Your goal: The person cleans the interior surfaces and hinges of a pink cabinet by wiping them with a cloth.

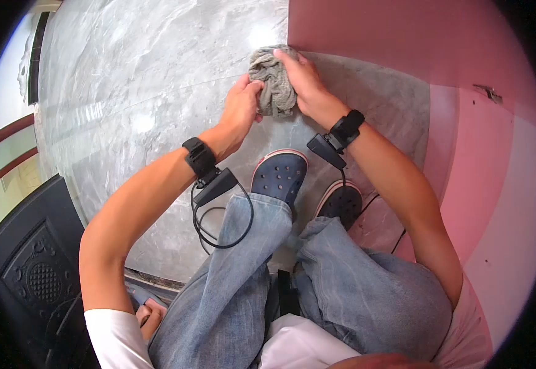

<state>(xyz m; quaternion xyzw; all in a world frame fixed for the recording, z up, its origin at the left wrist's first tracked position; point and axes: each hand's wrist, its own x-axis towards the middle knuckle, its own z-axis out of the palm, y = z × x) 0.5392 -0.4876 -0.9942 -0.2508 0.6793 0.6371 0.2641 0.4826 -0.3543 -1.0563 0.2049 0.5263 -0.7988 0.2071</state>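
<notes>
A bunched grey-green cloth [274, 83] is held between my two hands above the grey marble-look floor [157, 74]. My left hand [243, 104] grips its left side, fingers curled into the folds. On the other side, my right hand [305, 80] is closed around the cloth, with the thumb lying over its top. Both wrists wear black straps with small devices and cables. My feet, in dark blue clogs [279, 175], are just below the cloth.
A pink panel [366, 37] stands at the upper right, joining a pink door-like surface with a metal latch [488, 93]. A dark carved door [34, 270] is at the lower left. Part of another person's hand or foot [151, 317] shows beside my left leg.
</notes>
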